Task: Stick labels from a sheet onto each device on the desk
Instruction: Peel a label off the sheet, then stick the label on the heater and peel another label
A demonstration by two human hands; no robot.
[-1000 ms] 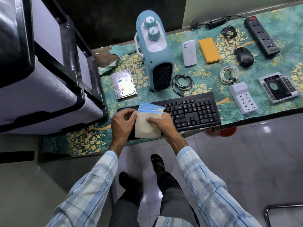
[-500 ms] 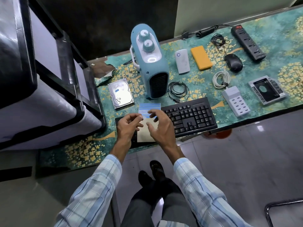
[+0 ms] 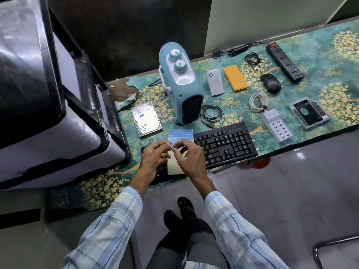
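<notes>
The label sheet (image 3: 180, 135), with blue strips at its top and bare cream backing below, lies on the left end of the black keyboard (image 3: 225, 145). Just above it, my left hand (image 3: 154, 159) and my right hand (image 3: 192, 159) meet fingertip to fingertip and pinch a small blue label (image 3: 174, 145) between them. A hard drive (image 3: 146, 118) to the left carries a blue label. The blue heater (image 3: 181, 84) stands upright behind the sheet.
On the patterned desk mat lie a white box (image 3: 214, 82), a yellow power bank (image 3: 235, 78), a mouse (image 3: 270, 82), a power strip (image 3: 284, 62), a USB hub (image 3: 275, 125), a drive caddy (image 3: 308, 113) and coiled cables. A large black-and-white cabinet (image 3: 48, 113) stands at the left.
The sheet, held up in both hands a second ago, now lies on the keyboard. My fingers have come together on a single blue label above it.
</notes>
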